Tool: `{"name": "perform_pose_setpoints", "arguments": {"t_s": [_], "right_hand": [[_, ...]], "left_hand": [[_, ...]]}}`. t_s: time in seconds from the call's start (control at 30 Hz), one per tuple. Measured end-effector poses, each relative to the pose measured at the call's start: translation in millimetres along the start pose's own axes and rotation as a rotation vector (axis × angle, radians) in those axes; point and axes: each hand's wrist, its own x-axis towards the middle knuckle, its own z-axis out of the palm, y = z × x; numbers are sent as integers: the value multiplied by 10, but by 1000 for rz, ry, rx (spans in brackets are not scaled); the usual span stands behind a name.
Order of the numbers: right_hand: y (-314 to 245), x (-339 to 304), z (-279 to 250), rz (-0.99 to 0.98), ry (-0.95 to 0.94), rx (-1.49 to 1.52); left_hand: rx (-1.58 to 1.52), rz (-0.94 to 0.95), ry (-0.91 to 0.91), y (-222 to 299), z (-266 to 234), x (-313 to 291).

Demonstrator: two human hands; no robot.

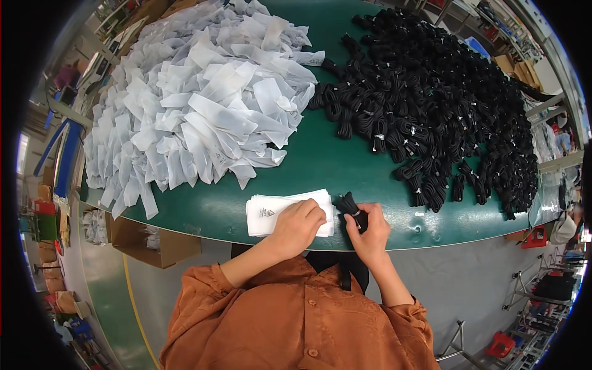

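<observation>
A flat stack of white translucent plastic bags (262, 213) lies at the front edge of the green table, with small dark print on the top one. My left hand (298, 227) rests over the right half of the stack, its fingers curled and closed at a bag's end; the fingertips are partly hidden. Just right of the stack, my right hand (370, 233) grips a coiled black cable (348, 203) bound at its middle. The cable's far end sits close beside the bags' right end.
A large heap of filled white bags (203, 105) covers the table's left. Many bundled black cables (431, 105) are piled on the right. The green tabletop (333, 160) shows between them. Below the left front edge stands an open cardboard box (154, 246).
</observation>
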Motion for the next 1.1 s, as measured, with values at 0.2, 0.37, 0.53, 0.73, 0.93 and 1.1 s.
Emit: {"name": "perform_pose_setpoints", "arguments": {"t_s": [0.2,0.37,0.53,0.73,0.93,1.1], "right_hand": [[-30,-119,-22,-79,59,-35],[-64,-139,-40,-116,96,-28],[-101,-178,-45,-173,75,9],[-98,-100,-107,-280,-102,13],[-96,-122,-93,187,-300,423],[-156,-121,-126,893,-477,846]], "left_hand": [[8,-51,30,109,-12,46],[-62,-80,68,80,-25,46],[-400,-358,-8,93,-136,65],[-498,-370,-23,40,-137,27],[-306,42,14,48,-235,47],[-256,93,-8,111,-308,82]]}}
